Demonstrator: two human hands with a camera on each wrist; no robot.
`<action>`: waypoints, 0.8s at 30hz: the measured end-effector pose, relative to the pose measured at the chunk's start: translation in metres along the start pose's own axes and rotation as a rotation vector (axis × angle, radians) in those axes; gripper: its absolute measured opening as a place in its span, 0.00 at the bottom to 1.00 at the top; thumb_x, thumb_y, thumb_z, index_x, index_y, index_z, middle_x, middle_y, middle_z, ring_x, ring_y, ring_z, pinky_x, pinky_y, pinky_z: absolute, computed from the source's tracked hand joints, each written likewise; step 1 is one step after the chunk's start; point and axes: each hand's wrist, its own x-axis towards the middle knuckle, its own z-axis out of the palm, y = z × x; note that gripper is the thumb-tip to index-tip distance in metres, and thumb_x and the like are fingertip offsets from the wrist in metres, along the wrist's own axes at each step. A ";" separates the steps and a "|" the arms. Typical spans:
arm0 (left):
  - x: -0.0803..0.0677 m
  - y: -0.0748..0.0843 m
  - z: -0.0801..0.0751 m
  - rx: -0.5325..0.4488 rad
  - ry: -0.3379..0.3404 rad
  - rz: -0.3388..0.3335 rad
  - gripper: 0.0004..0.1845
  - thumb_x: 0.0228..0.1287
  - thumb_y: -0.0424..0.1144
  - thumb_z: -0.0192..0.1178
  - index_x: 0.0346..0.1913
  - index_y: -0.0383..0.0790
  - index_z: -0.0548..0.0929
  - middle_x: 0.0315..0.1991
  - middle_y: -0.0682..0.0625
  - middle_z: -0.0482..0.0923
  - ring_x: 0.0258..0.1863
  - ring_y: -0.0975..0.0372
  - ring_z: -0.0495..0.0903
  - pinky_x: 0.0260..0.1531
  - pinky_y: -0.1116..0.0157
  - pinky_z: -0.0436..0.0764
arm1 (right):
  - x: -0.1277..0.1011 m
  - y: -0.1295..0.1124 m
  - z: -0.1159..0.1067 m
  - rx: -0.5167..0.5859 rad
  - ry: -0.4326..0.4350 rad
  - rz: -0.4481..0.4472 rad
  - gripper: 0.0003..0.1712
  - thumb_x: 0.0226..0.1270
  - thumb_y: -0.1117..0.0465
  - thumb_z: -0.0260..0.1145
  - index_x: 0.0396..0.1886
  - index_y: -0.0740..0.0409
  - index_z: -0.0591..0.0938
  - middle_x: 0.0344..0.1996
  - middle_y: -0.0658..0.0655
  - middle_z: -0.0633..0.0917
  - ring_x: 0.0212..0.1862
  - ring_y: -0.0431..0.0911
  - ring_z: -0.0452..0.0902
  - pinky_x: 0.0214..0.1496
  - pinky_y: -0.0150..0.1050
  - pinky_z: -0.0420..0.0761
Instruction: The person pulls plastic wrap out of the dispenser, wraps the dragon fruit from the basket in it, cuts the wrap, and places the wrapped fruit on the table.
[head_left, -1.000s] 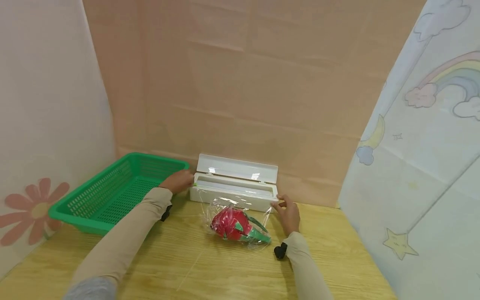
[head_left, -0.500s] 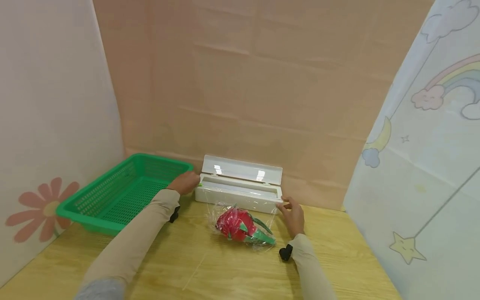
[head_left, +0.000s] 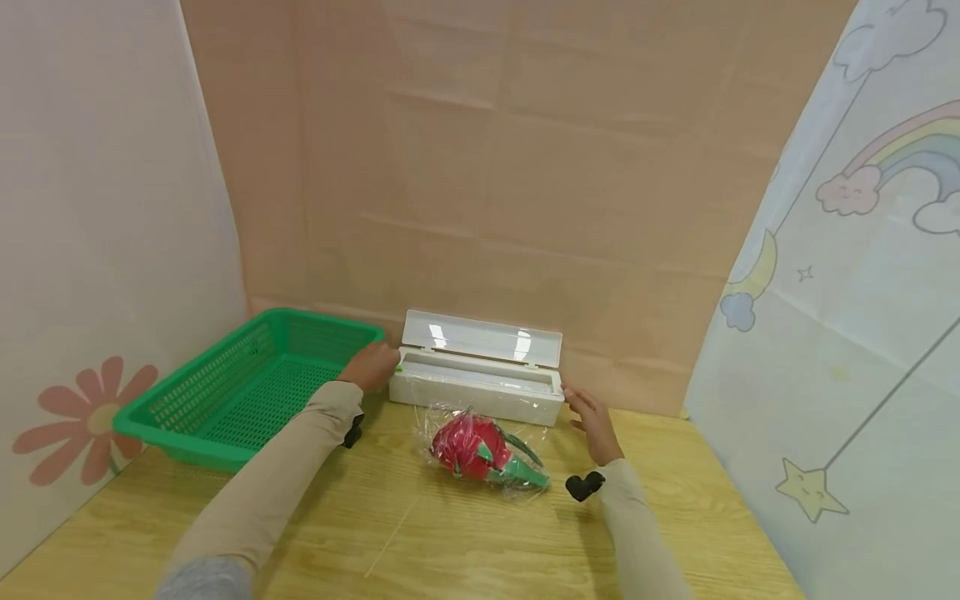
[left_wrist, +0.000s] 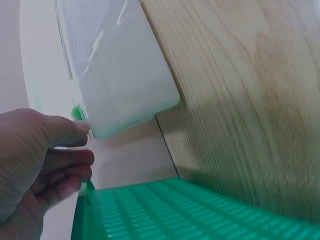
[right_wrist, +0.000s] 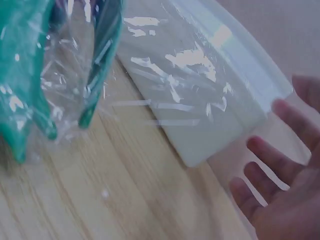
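Observation:
A white cling-film dispenser lies at the back of the wooden table with its lid up. Film runs from it over a red dragon fruit with green leaves just in front. My left hand rests its fingertips against the dispenser's left end, beside a small green tab; in the left wrist view the left hand holds nothing. My right hand hovers open just off the dispenser's right end, fingers spread. The right wrist view shows the right hand apart from the box corner, with film draped over the front.
A green slotted basket stands left of the dispenser, close to my left hand, its rim under the wrist. Cloth walls close in the back, left and right. Bare wooden tabletop lies in front of the fruit.
My right hand has come off the dispenser's front right corner and the film there, moving slightly right and opening its fingers. The left hand stays at the left end.

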 end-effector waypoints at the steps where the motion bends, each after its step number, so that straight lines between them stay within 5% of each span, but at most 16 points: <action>1: 0.001 0.001 0.001 -0.005 0.007 -0.020 0.09 0.63 0.21 0.60 0.26 0.32 0.81 0.18 0.44 0.76 0.18 0.56 0.75 0.21 0.60 0.75 | 0.000 -0.002 0.001 -0.002 0.030 -0.014 0.29 0.79 0.50 0.56 0.69 0.66 0.72 0.63 0.68 0.75 0.61 0.59 0.66 0.60 0.57 0.73; 6: 0.009 0.017 -0.006 -0.083 0.047 -0.093 0.10 0.59 0.21 0.59 0.22 0.33 0.79 0.17 0.45 0.74 0.18 0.57 0.71 0.21 0.59 0.72 | -0.001 -0.017 0.004 -0.130 0.295 -0.111 0.18 0.77 0.57 0.59 0.55 0.66 0.82 0.47 0.67 0.84 0.46 0.51 0.77 0.39 0.29 0.77; 9: 0.017 0.033 -0.018 -0.110 0.102 -0.045 0.10 0.56 0.22 0.60 0.21 0.34 0.80 0.18 0.45 0.76 0.19 0.56 0.72 0.22 0.60 0.72 | -0.008 -0.029 0.008 -0.197 0.392 -0.170 0.12 0.74 0.62 0.60 0.45 0.65 0.85 0.39 0.66 0.85 0.37 0.46 0.78 0.33 0.25 0.74; 12: 0.017 0.050 -0.030 -0.091 0.157 0.022 0.07 0.57 0.23 0.60 0.25 0.35 0.83 0.22 0.46 0.80 0.23 0.54 0.77 0.26 0.59 0.76 | -0.019 -0.039 0.013 -0.266 0.376 -0.217 0.09 0.72 0.64 0.61 0.39 0.65 0.85 0.33 0.65 0.85 0.30 0.42 0.77 0.31 0.28 0.74; 15: 0.005 0.066 -0.039 -0.133 0.179 0.064 0.08 0.61 0.24 0.59 0.35 0.35 0.88 0.31 0.45 0.86 0.33 0.52 0.82 0.37 0.57 0.82 | -0.029 -0.048 0.021 -0.342 0.249 -0.255 0.07 0.71 0.65 0.64 0.39 0.66 0.85 0.34 0.62 0.86 0.33 0.45 0.79 0.35 0.33 0.77; 18: -0.011 0.082 -0.043 -0.273 0.165 0.077 0.12 0.67 0.24 0.55 0.47 0.32 0.86 0.43 0.43 0.87 0.44 0.51 0.83 0.49 0.55 0.81 | -0.038 -0.054 0.026 -0.421 -0.004 -0.298 0.13 0.72 0.62 0.64 0.49 0.67 0.83 0.45 0.64 0.85 0.44 0.52 0.81 0.45 0.43 0.81; 22: -0.031 0.097 -0.034 -0.501 0.068 0.032 0.19 0.76 0.35 0.53 0.64 0.30 0.76 0.61 0.37 0.77 0.61 0.45 0.75 0.61 0.47 0.73 | -0.051 -0.055 0.031 -0.475 -0.393 -0.305 0.32 0.75 0.54 0.62 0.70 0.67 0.68 0.65 0.69 0.73 0.64 0.65 0.69 0.60 0.62 0.73; 24: -0.038 0.101 -0.026 -0.594 -0.003 -0.014 0.29 0.76 0.46 0.54 0.70 0.29 0.68 0.69 0.35 0.68 0.69 0.42 0.66 0.66 0.43 0.67 | -0.059 -0.052 0.034 -0.493 -0.496 -0.288 0.40 0.73 0.50 0.63 0.75 0.66 0.62 0.71 0.70 0.67 0.69 0.68 0.62 0.65 0.66 0.66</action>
